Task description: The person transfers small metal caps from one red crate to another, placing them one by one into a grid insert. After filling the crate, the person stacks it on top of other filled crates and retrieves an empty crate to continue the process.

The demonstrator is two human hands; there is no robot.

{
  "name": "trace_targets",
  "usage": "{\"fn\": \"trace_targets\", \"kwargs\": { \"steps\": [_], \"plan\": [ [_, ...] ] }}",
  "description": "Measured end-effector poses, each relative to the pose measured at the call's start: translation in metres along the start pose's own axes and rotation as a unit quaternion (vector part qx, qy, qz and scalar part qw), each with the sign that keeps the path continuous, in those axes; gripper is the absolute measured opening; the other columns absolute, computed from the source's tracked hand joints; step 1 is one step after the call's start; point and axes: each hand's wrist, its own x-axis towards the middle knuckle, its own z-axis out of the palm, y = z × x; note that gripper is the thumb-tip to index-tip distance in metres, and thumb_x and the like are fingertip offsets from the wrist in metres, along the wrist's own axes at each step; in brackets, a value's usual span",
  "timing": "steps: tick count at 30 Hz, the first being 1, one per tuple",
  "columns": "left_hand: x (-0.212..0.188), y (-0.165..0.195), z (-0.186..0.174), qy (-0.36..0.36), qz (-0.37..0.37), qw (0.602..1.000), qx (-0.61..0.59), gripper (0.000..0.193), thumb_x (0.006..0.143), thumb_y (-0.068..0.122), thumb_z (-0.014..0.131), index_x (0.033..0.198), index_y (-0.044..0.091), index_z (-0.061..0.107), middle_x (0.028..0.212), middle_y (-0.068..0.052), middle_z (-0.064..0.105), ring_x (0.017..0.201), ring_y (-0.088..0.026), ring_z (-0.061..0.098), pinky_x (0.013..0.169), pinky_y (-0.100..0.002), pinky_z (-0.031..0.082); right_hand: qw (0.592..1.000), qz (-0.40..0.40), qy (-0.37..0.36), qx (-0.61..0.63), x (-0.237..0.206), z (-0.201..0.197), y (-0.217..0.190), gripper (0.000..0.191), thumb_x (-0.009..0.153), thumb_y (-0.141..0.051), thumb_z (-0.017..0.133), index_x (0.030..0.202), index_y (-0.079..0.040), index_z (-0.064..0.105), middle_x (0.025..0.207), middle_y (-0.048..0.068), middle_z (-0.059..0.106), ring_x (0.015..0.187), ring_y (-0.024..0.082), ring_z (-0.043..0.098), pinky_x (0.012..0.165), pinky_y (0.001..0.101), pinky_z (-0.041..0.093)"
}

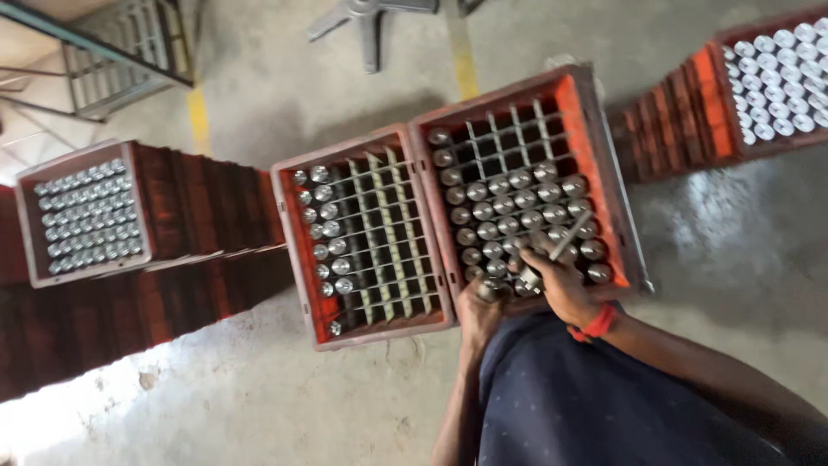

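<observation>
Two red-orange gridded crates stand side by side on stacks below me. The right crate [595,129] has many silver metal cylinders in its near cells, while its far rows are bare. The left crate [297,250] has cylinders only along its left columns. My right hand [561,280], with a red band at the wrist, grips a silver cylinder [552,250] tilted over the right crate's near edge. My left hand [477,311] is closed on another cylinder [490,289] at that crate's near left corner.
A full crate of cylinders [86,211] tops a dark stack at left. Another full crate [780,82] sits at upper right. Concrete floor with a yellow line [200,116], a metal rack [112,52] and a chair base [371,22] lie beyond.
</observation>
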Motion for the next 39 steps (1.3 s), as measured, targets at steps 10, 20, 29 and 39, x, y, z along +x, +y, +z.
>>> {"fn": "trace_targets", "kwargs": {
  "steps": [10,20,29,39],
  "plan": [
    [0.013,0.045,0.027,-0.439,-0.151,0.886,-0.02,0.039,0.071,0.016,0.081,0.104,-0.001,0.068,0.08,-0.011,0.071,0.066,-0.022,0.067,0.059,-0.037,0.055,0.986,0.037,-0.106,0.122,-0.017,-0.019,-0.046,0.014,0.102,-0.008,0.059,0.116,-0.005,0.062,0.095,0.003,0.063,0.084,0.013,0.064,0.073,0.0296,0.056],
    [0.089,0.043,0.063,-0.247,0.046,0.943,0.218,0.07,0.094,0.042,0.076,0.148,0.008,0.051,0.1,-0.024,0.074,0.086,-0.039,0.073,0.069,-0.048,0.056,0.947,-0.002,0.175,0.269,0.049,-0.111,-0.021,0.012,0.104,-0.009,0.059,0.112,-0.005,0.066,0.09,0.011,0.069,0.083,0.022,0.071,0.073,0.0307,0.056],
    [0.135,0.067,0.097,-0.037,0.394,0.9,0.184,0.081,0.074,-0.007,0.066,0.152,0.01,0.048,0.133,-0.025,0.065,0.11,-0.042,0.066,0.088,-0.045,0.058,0.954,0.072,0.216,0.197,0.019,-0.121,0.0,0.012,0.106,-0.012,0.059,0.113,-0.005,0.066,0.091,0.009,0.07,0.081,0.02,0.067,0.069,0.0299,0.053],
    [0.034,-0.028,-0.128,0.152,0.046,0.899,0.409,0.035,0.077,0.019,0.078,0.112,0.013,0.075,0.104,-0.017,0.067,0.101,-0.039,0.06,0.084,-0.053,0.048,0.831,0.159,0.167,0.507,-0.012,-0.15,0.001,0.03,0.107,-0.033,0.067,0.105,-0.004,0.063,0.1,0.012,0.071,0.101,0.027,0.071,0.091,0.0374,0.064]
  ]
}}
